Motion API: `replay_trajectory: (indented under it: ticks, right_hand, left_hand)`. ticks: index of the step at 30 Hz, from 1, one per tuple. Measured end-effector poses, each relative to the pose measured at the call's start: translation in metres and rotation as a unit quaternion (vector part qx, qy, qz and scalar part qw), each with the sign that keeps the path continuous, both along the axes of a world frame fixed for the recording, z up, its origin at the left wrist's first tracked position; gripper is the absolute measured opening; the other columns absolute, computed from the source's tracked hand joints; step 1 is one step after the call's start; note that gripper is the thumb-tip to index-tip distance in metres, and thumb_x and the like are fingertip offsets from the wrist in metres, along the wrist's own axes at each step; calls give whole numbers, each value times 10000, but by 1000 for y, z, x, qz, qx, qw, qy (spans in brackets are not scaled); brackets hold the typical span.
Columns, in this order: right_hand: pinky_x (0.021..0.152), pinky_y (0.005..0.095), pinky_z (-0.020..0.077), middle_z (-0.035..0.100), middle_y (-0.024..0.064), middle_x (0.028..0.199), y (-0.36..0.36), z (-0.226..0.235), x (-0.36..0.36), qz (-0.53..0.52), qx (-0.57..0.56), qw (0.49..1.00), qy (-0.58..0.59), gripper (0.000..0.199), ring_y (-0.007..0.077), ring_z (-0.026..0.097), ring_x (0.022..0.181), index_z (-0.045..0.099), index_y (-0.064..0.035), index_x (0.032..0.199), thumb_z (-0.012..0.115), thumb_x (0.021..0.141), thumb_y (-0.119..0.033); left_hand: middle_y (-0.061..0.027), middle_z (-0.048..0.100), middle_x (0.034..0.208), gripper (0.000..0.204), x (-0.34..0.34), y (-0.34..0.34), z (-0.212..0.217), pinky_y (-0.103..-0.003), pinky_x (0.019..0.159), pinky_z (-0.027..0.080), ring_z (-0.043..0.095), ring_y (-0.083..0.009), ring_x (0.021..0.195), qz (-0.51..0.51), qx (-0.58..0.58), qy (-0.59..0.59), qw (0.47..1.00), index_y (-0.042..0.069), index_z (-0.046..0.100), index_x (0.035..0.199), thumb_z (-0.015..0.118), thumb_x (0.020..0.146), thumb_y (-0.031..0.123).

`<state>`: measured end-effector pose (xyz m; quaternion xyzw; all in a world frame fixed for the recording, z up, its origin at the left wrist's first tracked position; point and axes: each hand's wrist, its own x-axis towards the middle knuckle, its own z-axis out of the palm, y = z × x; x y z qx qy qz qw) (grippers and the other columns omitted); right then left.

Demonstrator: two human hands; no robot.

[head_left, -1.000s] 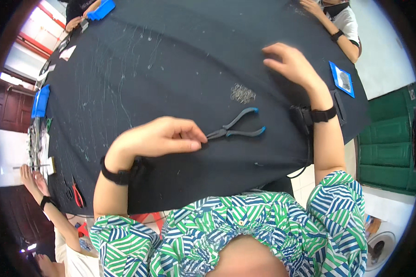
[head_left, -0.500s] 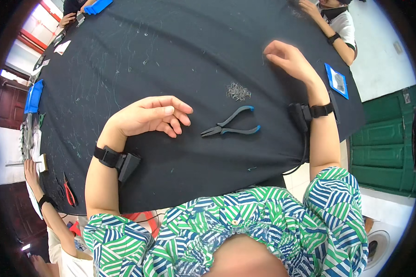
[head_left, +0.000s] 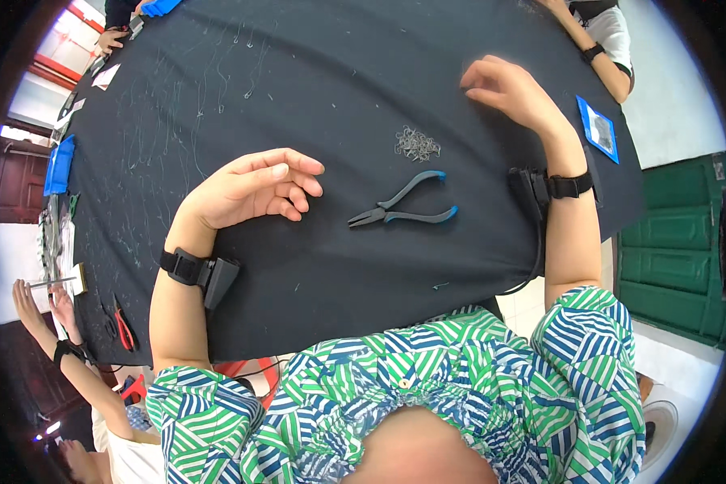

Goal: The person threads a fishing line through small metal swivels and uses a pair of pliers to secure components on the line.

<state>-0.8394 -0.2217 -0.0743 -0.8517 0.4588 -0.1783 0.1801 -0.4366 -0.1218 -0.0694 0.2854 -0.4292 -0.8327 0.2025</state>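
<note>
My left hand hovers over the black cloth at left centre. Its fingers are half curled and spread apart, with nothing visible in them. Higher up on the right is my right hand, its thumb and forefinger drawn close in a pinch; whatever they hold, if anything, is too small to make out. Between the hands, long-nose pliers with grey and blue handles lie untouched, jaws toward my left hand. Just beyond them is a small heap of thin metal hooks, nearest my right hand.
Fine threads lie scattered across the black cloth. A blue packet sits at the right edge. Red-handled pliers and another blue packet lie along the left edge. Co-workers sit at the left, far left and far right.
My right hand has moved slightly up, its thumb and forefinger a little farther apart. My left hand has shifted slightly up and left. The co-worker at left has raised both hands.
</note>
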Motion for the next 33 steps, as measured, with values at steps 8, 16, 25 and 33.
replay_trajectory:
  ticks: [8, 16, 25, 33]
  right_hand:
    - [725, 328, 479, 591, 91, 847, 4, 1, -3, -9, -41, 997, 64, 123, 232, 599, 797, 614, -25, 900, 645, 834, -124]
    - [770, 313, 488, 602, 82, 858, 4, -1, -9, -10, -11, 1000, -17, 147, 187, 603, 824, 616, -16, 1003, 601, 874, -85]
    - [785, 298, 491, 586, 68, 926, 2, 4, -12, 0, 5, 1000, -5, 130, 167, 608, 865, 608, -18, 982, 621, 864, -71]
    - [769, 306, 498, 580, 74, 914, 5, 2, -11, -30, 16, 999, 23, 109, 189, 628, 847, 617, -13, 910, 647, 851, -100]
  left_hand:
    - [-154, 619, 1109, 399, -4, 3, 1, -310, 806, 565, 647, -176, 928, 15, -1, -8, 1000, -43, 477, 1281, 476, 1013, 252]
    - [-151, 619, 1091, 402, -8, 2, 0, -313, 799, 569, 652, -176, 914, 5, -10, -12, 1000, -43, 488, 1263, 491, 1006, 265]
    - [-132, 610, 1138, 387, -7, 0, 0, -317, 854, 548, 635, -170, 967, -9, 8, 29, 1000, -42, 489, 1297, 457, 1024, 230]
    - [-158, 611, 1108, 400, -9, -1, -2, -318, 813, 565, 646, -183, 937, 0, 9, 18, 1000, -44, 486, 1272, 470, 1014, 262]
